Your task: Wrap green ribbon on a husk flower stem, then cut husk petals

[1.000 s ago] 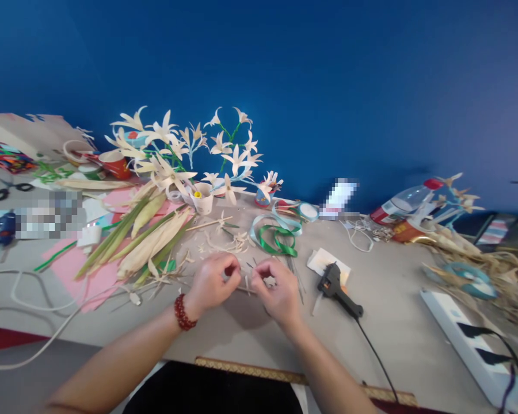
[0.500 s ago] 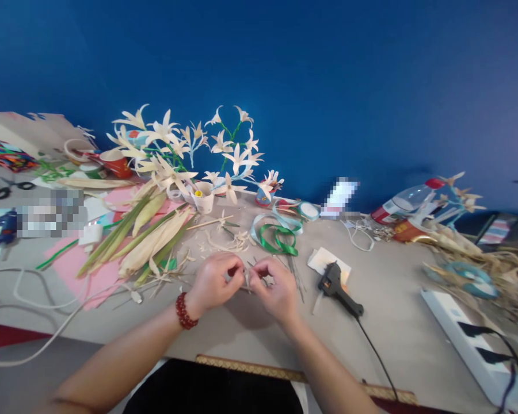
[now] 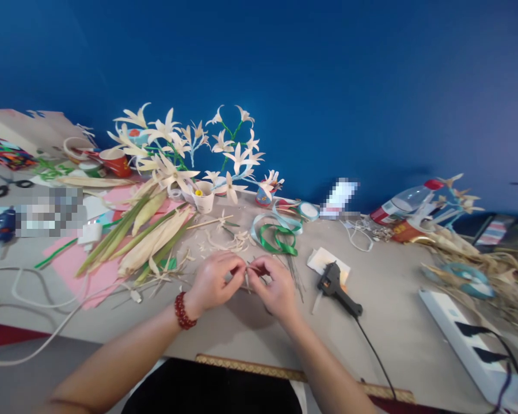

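My left hand [image 3: 216, 280], with a red bead bracelet [image 3: 184, 310] at the wrist, is closed in a pinch above the table. Opposite it, my right hand [image 3: 274, 286] pinches too, and the fingertips of both almost meet. Between them shows a thin pale strip [image 3: 247, 280], mostly hidden by the fingers. Thin dark wires [image 3: 297, 277] lie just beyond my right hand, and a loop of green ribbon [image 3: 278, 238] is behind them. Left of my left hand lie corn husks [image 3: 155, 244] and torn husk scraps [image 3: 175, 270].
White husk flowers [image 3: 237, 155] stand along the wall, some near a paper cup [image 3: 204, 198]. A black glue gun [image 3: 339, 290] lies at right, its nozzle by a white pad [image 3: 323, 260]. Farther right are a power strip [image 3: 453, 333] and a plastic bottle [image 3: 406, 201]. Scissors [image 3: 11, 185] lie far left.
My fingertips have come slightly closer together, the right hand shifting a little to the left. Both hands remain pinched. Everything on the table stays in place.
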`<state>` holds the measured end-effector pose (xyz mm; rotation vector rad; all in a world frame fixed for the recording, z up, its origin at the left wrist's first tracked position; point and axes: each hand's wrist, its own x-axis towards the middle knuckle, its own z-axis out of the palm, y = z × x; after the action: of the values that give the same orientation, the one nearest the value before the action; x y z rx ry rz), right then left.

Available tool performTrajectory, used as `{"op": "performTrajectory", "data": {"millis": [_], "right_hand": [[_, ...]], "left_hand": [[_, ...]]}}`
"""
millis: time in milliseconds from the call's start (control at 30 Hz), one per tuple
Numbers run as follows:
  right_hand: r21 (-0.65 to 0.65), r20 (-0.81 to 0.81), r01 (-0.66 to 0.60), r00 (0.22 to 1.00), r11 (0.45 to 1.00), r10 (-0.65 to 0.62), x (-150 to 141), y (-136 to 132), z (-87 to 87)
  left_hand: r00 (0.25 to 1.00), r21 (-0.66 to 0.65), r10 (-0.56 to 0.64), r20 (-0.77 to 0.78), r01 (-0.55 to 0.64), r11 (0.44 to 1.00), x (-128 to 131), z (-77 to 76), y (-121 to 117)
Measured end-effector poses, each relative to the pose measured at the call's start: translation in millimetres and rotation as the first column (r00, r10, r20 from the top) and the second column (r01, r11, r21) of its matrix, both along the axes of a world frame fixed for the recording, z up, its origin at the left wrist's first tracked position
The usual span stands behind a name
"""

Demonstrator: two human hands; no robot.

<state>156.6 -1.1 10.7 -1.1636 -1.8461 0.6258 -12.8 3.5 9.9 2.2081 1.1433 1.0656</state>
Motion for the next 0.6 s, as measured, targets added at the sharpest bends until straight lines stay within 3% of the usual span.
{"op": "performTrajectory", "data": {"millis": [300,500,600], "right_hand": [[-0.032,0.053,0.006,0.999,0.999,-0.004,1.5,1.4,-2.6],[-0.037,0.024,0.132,0.991,0.991,-0.132,22.0,10.1,-2.8],[-0.009,0.012,0.032,0.999,0.999,-0.032,21.6,9.5,1.5]], "left_hand": [[0.999,0.09,0.0,-0.052,0.005,0.996,0.2,-1.6,-1.1],[0.999,0.058,0.042,-0.035,-0.04,0.998,-3.5,-1.7,-1.7],[0.998,0.045,0.041,-0.041,-0.039,0.998,-4.0,-1.7,-1.7]]}}
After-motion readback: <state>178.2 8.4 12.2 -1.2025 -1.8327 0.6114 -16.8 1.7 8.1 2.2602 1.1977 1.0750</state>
